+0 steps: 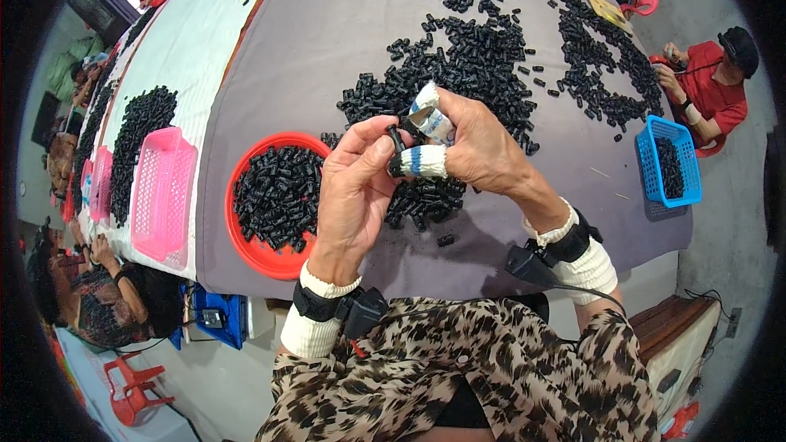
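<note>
My left hand (354,184) is closed in a pinch, with a small black cylindrical piece (396,138) between its thumb and fingers. Facing it, my right hand (479,143) has its fingers curled in close to that piece. White knit finger covers (423,161) with blue stripes wrap some of the right fingers, and their ends look dark. Whether those fingers grip a second small part is hidden. Below and beyond both hands spreads a large pile of similar black pieces (458,61). A round red tray (237,221) full of them stands beside my left hand.
Grey cloth (286,57) covers the table. Pink baskets (164,196) stand at the left, and a blue basket (688,192) with black pieces is at the right edge. A person in red (714,82) works at the far right; others sit along the left. Cables trail from my wrist straps.
</note>
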Motion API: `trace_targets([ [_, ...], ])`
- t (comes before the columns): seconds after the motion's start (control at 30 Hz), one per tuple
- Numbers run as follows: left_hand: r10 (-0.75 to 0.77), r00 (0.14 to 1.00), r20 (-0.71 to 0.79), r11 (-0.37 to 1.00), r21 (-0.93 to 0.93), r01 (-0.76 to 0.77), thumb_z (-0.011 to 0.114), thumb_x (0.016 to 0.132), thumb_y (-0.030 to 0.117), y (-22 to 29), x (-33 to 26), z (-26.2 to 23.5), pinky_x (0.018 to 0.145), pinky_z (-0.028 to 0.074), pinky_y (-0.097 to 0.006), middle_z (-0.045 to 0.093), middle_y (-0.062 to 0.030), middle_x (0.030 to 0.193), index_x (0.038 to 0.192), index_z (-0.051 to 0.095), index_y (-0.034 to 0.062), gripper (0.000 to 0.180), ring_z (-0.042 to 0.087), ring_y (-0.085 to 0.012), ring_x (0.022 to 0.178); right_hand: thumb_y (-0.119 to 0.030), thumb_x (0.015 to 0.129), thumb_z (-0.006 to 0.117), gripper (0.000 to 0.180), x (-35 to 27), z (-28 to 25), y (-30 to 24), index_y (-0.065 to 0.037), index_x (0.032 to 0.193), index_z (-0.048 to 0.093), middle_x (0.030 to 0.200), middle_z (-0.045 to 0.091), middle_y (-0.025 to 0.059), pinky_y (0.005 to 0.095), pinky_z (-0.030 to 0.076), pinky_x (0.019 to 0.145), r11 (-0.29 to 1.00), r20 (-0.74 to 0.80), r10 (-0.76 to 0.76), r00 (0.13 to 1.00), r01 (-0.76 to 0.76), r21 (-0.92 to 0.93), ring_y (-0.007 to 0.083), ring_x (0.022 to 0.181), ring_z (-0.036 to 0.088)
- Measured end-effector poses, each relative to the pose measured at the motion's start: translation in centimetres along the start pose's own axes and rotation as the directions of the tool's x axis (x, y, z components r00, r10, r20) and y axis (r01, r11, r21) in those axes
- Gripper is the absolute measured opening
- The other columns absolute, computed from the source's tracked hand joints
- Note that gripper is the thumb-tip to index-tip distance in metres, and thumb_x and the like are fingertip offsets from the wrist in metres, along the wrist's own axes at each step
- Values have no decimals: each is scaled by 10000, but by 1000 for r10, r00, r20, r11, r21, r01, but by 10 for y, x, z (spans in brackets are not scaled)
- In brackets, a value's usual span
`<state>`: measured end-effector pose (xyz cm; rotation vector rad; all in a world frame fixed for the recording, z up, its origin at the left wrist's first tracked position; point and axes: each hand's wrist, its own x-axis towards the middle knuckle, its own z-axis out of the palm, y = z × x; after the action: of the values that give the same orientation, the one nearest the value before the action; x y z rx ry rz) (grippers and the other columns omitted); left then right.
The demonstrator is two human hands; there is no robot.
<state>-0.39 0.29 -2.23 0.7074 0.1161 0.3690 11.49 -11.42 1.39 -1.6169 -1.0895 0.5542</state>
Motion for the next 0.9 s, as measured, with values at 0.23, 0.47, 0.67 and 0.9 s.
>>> trace_targets([
  [0.23,12,1000,22,1000,-7,-12,551,866,59,-1,-2,3,777,495,-262,615,-78,959,1095,530,-9,240,600,-131,884,-301,659,727,392,0,-3,-7,-2,831,541,700,579,110,332,438,599,991,91,68,993,-57,-125,211,636,563],
  [0.47,-9,1000,26,1000,20,8,548,874,89,-1,-3,7,794,487,-275,612,-72,1004,1140,528,-17,287,594,-130,893,-333,655,723,407,2,-6,-9,1,811,552,691,580,127,351,442,597,988,127,70,989,-51,-144,241,631,572],
  [0.67,-28,999,26,999,34,27,547,875,95,-1,-2,7,797,487,-279,609,-75,1018,1136,531,-14,284,591,-133,905,-359,657,721,431,2,-8,-13,7,815,558,685,580,130,355,441,591,979,140,71,988,-42,-201,250,623,569],
  [0.9,-44,998,36,998,38,42,551,873,98,-2,-1,5,793,493,-287,604,-81,1034,1122,539,-10,271,590,-141,915,-347,674,688,396,4,-9,-9,10,782,554,651,574,128,366,432,577,978,187,81,979,-42,-202,250,593,560],
])
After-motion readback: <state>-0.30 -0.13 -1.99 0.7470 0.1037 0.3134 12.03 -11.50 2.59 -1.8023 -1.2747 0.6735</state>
